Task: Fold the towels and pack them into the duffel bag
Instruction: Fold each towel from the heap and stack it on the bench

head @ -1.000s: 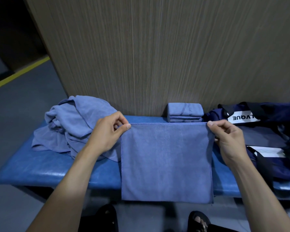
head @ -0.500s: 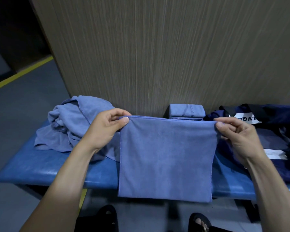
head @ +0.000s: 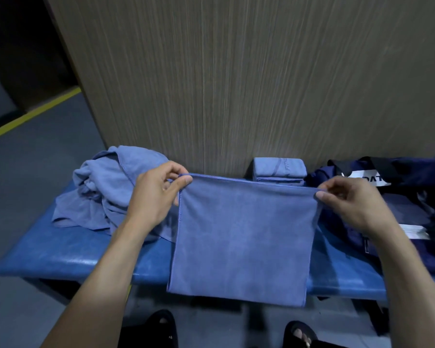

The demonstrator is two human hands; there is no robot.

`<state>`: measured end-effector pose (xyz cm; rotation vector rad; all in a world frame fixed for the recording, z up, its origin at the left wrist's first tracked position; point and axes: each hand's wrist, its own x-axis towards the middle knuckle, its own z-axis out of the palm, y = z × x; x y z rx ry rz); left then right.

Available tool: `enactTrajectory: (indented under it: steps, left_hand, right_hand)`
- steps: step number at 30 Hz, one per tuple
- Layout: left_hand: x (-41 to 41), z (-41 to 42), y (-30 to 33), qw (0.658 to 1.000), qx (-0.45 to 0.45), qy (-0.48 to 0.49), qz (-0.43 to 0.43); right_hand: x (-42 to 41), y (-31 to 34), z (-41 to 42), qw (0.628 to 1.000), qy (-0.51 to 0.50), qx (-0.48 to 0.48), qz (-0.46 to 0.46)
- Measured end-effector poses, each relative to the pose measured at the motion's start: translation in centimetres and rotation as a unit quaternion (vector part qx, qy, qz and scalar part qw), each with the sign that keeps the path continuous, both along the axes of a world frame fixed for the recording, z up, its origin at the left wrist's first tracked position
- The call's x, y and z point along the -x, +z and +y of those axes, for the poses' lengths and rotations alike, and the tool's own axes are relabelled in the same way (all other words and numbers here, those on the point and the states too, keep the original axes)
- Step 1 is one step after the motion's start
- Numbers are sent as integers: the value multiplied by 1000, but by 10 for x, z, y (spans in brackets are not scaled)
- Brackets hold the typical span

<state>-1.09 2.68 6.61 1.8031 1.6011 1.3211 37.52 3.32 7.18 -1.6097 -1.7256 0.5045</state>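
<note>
A blue towel [head: 244, 237] hangs folded in front of me, its lower edge below the bench's front. My left hand [head: 156, 194] pinches its top left corner. My right hand [head: 349, 204] pinches its top right corner. A small folded towel stack [head: 279, 169] sits at the back of the bench against the wall. To the left lies a heap of unfolded blue towels [head: 103, 187]. The dark navy duffel bag [head: 399, 197] rests on the bench at the right, partly out of frame.
The blue padded bench [head: 68, 254] stands against a wood-grain wall panel [head: 236, 84]. Grey floor with a yellow line [head: 33, 114] lies to the left. My two sandalled feet [head: 299, 334] are below the bench edge.
Both hands have raised the towel's top edge a little higher and held it taut; the lower edge has risen with it.
</note>
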Motion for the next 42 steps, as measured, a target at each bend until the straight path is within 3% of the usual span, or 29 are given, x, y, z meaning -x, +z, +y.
enactTrajectory:
  steps: [6,13,19,24,27,31,36,42]
  left_hand:
    - [-11,-1,16,980,-71,-33,-182]
    - [-14,-4,24,970,-134,-44,-199]
    - [-7,-12,29,966,-124,-60,-217]
    - [-7,-23,49,909,-109,-119,-385]
    - [-8,-25,60,894,-107,-142,-412]
    - [-10,-7,54,931,-82,-88,-344]
    - [-5,31,11,982,-8,-32,-187]
    - [-5,58,-35,999,42,-13,4]
  right_hand:
    - [23,30,-2,962,-26,-91,256]
    - [25,39,-8,953,-9,-159,259]
    - [23,52,-22,951,23,-167,260]
    - [24,70,-35,935,38,-213,281]
    - [24,82,-37,920,50,-231,312]
    - [23,74,-24,932,40,-194,305]
    - [17,12,22,963,7,-54,264]
    - [16,-49,59,976,-25,28,214]
